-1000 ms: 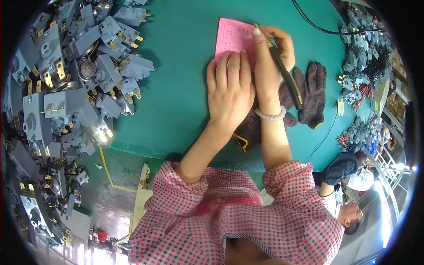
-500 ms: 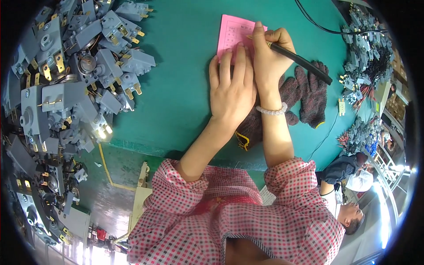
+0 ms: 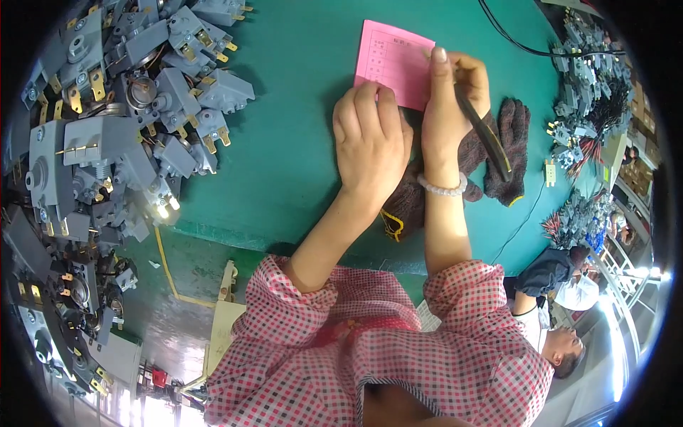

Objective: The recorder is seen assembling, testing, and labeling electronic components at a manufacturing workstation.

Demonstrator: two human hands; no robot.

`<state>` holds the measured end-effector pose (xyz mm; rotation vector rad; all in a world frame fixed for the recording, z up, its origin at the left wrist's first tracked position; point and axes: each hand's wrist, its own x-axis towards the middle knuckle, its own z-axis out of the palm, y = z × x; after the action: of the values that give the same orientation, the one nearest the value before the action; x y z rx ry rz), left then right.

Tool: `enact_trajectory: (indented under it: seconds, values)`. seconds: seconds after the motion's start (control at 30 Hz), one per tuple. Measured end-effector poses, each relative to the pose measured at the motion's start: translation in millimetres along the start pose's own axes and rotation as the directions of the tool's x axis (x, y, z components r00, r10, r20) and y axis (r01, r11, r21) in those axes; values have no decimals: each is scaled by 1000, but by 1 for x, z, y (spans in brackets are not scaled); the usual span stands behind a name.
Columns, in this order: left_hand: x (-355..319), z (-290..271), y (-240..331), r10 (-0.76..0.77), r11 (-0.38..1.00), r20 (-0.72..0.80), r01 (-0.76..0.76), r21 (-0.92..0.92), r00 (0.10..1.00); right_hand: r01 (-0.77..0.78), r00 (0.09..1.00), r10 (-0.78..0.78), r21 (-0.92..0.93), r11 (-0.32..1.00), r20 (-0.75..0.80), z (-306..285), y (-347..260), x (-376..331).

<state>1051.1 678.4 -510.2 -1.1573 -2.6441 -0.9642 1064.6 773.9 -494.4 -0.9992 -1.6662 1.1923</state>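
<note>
A pink pad of printed slips point(image 3: 400, 65) lies at the far middle of the green table. My left hand point(image 3: 371, 139) has its fingers bent and close together over the pad's near left corner; its fingertips and thumb are hidden. In my right hand point(image 3: 452, 107) is a dark pen point(image 3: 491, 142), its rear end slanting down to the right. The right thumb is straight along the pad's right edge, and the pen's tip is hard to make out. Dark knitted gloves point(image 3: 509, 149) with yellow-edged cuffs lie under and beside my right wrist.
Many grey switch-like parts with brass terminals point(image 3: 153, 99) are heaped along the left. More grey parts with wires point(image 3: 587, 99) line the right edge. A black cable point(image 3: 516, 41) crosses the far right of the green table point(image 3: 284, 156). Another person point(image 3: 544, 299) is at the lower right.
My left fingers have gone from stretched flat on the pad to bent at its near corner. My right hand and pen have shifted right and nearer; the pen is steeper. The pad has turned slightly.
</note>
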Motion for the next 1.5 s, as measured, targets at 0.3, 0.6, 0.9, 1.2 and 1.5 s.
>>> enact_trajectory:
  seconds: [0.3, 0.6, 0.9, 1.2, 1.5]
  values:
    - [-2, -2, 3, 3, 1000, 55, -3, -1, 998, -120, 992, 117, 76, 990, 51, -6, 5, -3]
    - [-1, 0, 2, 31, 996, 37, -34, 81, 999, -86, 996, 87, 71, 994, 1, 0, 0, -7]
    - [-1, 5, 3, -35, 999, 3, 35, 35, 999, -61, 998, 61, 13, 998, 19, 0, 2, -9]
    - [-2, 6, 4, -11, 998, 16, 10, 66, 1000, -34, 999, 34, -22, 999, 11, 0, 7, -8]
    - [1, 5, 2, 19, 994, -4, -19, 110, 1000, 9, 1000, -8, -40, 999, 30, 3, 16, -8]
